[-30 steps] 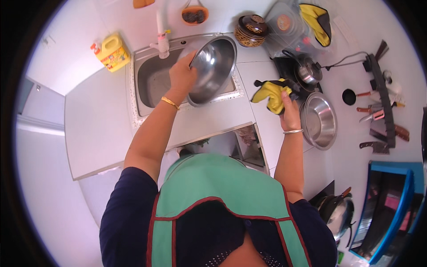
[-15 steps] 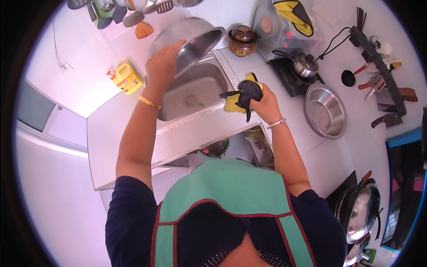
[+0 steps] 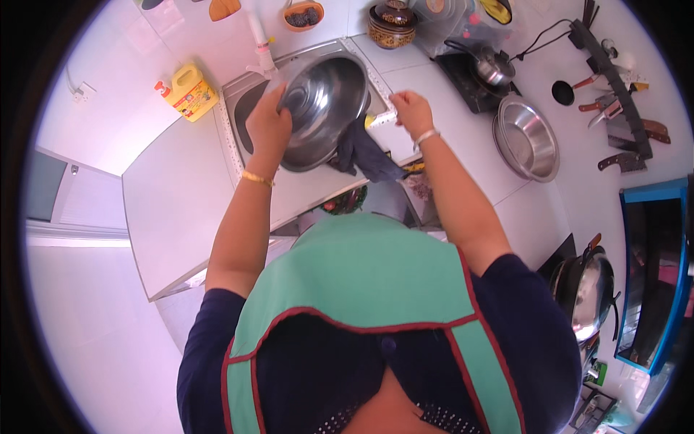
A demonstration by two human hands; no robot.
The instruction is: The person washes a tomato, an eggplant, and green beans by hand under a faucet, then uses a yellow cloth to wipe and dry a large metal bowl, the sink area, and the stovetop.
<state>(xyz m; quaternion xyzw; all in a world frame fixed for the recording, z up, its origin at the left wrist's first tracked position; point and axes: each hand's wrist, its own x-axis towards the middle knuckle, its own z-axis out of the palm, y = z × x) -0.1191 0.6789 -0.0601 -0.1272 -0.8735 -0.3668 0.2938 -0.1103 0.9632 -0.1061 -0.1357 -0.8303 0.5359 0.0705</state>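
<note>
My left hand (image 3: 269, 126) grips the left rim of a round stainless steel basin (image 3: 318, 141). The basin is tilted above the sink (image 3: 242, 94), its shiny inside showing, and it hides most of the sink bowl. To the right, my right hand (image 3: 412, 113) is closed in the air near the sink's right edge, and no object shows in it. A dark grey cloth (image 3: 369, 155) with a bit of yellow lies beside the basin and drapes over the counter's front edge, apart from my right hand.
A faucet (image 3: 262, 54) rises behind the sink, with a yellow detergent bottle (image 3: 191, 92) on its left. Rightward stand a brown patterned lidded pot (image 3: 392, 25), a small pan on a cooktop (image 3: 473, 83) and stacked metal basins (image 3: 531, 137). Knives (image 3: 625, 162) hang on a wall rack.
The basin has come down and nearer, over the sink, with my left hand on its rim. My right hand has let go of the cloth and moved up; the cloth now drapes over the front edge.
</note>
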